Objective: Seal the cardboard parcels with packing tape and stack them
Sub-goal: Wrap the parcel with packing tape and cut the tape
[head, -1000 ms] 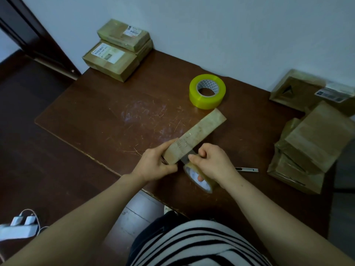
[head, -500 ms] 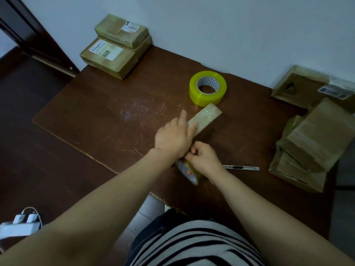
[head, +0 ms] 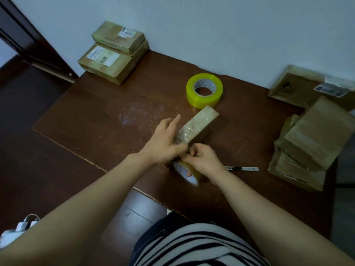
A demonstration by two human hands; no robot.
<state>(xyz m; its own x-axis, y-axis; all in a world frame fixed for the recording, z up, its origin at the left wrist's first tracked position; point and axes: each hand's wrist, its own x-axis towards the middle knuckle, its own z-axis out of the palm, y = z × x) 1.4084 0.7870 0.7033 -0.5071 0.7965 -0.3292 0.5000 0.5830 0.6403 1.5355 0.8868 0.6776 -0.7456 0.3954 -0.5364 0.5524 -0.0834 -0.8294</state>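
Observation:
A long narrow cardboard parcel (head: pixel 199 126) lies at an angle in the middle of the dark table (head: pixel 96 120), its top shiny with clear tape. My left hand (head: pixel 165 141) rests flat against the parcel's near left side, fingers spread, index finger pointing away. My right hand (head: pixel 203 160) grips a roll of clear packing tape (head: pixel 189 172) at the parcel's near end. A second, yellow-green tape roll (head: pixel 204 90) stands just beyond the parcel.
Two taped parcels (head: pixel 113 54) are stacked at the table's far left corner by the wall. A loose pile of brown parcels (head: pixel 315 139) fills the right side. A slim utility knife (head: pixel 242 168) lies right of my right hand. A power strip (head: pixel 17 229) sits on the floor.
My left hand slid from the parcel's near end up along its top, then came back toward the near end. The parcel turned slightly steeper; my right hand kept the tape roll.

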